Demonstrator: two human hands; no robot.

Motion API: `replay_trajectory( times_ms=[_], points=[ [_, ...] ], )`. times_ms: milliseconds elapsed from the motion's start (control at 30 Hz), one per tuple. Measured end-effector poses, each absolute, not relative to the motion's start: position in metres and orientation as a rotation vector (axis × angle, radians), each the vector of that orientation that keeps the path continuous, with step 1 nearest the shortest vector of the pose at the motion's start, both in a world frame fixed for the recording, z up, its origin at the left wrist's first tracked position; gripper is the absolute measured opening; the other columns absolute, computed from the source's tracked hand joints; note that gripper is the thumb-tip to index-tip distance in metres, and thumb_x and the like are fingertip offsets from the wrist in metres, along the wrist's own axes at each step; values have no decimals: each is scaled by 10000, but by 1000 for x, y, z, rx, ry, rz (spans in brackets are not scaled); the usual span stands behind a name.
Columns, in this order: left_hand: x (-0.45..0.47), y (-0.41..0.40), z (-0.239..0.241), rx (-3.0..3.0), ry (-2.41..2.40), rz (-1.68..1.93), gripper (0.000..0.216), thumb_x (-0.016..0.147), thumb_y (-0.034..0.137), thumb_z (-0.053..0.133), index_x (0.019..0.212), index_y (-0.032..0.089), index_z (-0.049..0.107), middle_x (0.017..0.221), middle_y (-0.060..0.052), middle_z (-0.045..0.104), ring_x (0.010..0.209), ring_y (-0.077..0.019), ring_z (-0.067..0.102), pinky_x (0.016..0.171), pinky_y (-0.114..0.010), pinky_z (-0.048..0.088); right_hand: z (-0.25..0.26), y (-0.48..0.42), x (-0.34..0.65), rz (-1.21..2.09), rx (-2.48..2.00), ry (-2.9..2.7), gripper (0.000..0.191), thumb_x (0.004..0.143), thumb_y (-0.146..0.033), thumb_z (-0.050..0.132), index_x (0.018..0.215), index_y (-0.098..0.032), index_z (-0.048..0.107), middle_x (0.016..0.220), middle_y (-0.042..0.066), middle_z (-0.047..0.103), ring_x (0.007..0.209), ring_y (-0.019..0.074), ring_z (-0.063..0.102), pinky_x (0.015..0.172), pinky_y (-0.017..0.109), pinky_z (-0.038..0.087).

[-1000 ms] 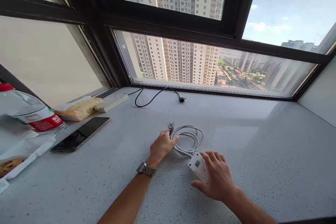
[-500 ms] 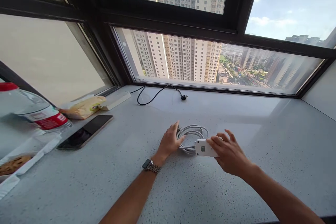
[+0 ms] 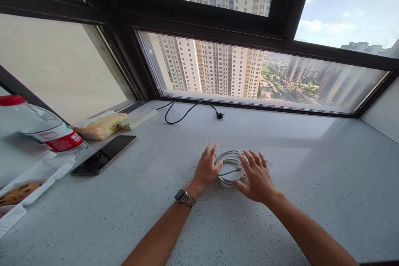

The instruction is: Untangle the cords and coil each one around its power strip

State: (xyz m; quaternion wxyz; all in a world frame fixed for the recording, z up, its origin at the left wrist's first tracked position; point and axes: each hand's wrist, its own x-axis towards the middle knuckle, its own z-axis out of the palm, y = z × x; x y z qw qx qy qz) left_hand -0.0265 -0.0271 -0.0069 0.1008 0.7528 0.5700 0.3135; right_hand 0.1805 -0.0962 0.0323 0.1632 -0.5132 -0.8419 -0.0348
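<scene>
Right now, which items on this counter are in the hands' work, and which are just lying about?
In hand:
- left hand on the coiled white cable
- right hand over the white power strip

Lying about:
- black cord by the window
- phone
- water bottle
- wrapped bread
- cookie tray
- second white strip

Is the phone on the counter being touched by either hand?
No: the phone lies alone at the left, while the left hand and right hand rest on the coiled white cable.
</scene>
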Motion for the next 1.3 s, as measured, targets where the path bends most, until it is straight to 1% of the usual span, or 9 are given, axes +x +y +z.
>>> replay_trajectory(
  times_ms=[100,200,267,367,667,933,1133,1233,1300],
  points=[
    [-26,-26,-4,2216,1670,998,502,832,313,413,1311,165,398,1404,-144,371,1318,-274,341,1071,-440,324,25,-103,149,-137,-1355,-2401,624,812,-461,583,1341,-179,408,1370,120,459,1304,290,315,1089,500,203],
    [-26,-26,0,2186,1675,1103,432,855,345,386,1247,174,448,1342,-137,434,1270,-263,396,1056,-431,343,20,-96,135,-138,-1400,-2432,433,817,-403,617,1186,-194,528,1130,95,623,1118,265,486,992,459,329],
    [-27,-27,3,2172,1682,1163,407,863,370,377,1207,174,475,1307,-136,464,1236,-262,426,1044,-421,357,21,-90,135,-132,-1401,-2480,315,824,-400,619,1069,-206,577,969,66,664,995,242,535,908,418,384],
    [-28,-30,7,2162,1687,1202,397,870,399,373,1179,180,490,1275,-134,489,1198,-263,450,1010,-411,385,24,-85,144,-144,-1386,-2530,240,834,-412,613,959,-207,605,884,51,672,918,229,548,823,374,405],
    [-31,-33,10,2168,1734,1223,372,874,406,369,1139,183,507,1188,-118,541,1138,-260,479,978,-395,395,26,-73,247,-218,-1511,-2531,179,882,-319,564,995,-187,607,899,60,664,881,219,541,816,351,378],
    [-32,-9,8,2222,1832,899,375,859,370,385,1151,186,534,1166,-106,592,1100,-268,515,926,-400,416,18,-57,443,-277,-2030,-2271,329,911,-411,423,1086,-214,622,1063,128,658,1096,287,513,940,453,302],
    [-34,70,22,2217,1966,607,463,834,344,430,1270,195,478,1288,-130,517,1160,-311,487,925,-433,415,9,-74,535,-612,-2500,-1431,469,879,-280,320,1166,-43,605,1239,315,494,1225,424,384,893,569,256],
    [-30,115,29,2177,2019,551,556,817,330,452,1340,147,406,1371,-180,421,1186,-352,467,919,-452,418,7,-89,518,-623,-2329,-1385,480,828,-350,381,1166,-81,589,1257,273,489,1205,412,406,892,532,338],
    [-27,143,33,2170,2030,523,606,812,325,459,1373,120,358,1434,-200,332,1202,-382,446,920,-473,412,5,-101,489,-559,-2147,-1463,432,805,-434,404,1048,-148,619,1164,212,558,1118,383,485,854,508,400]
  ],
)
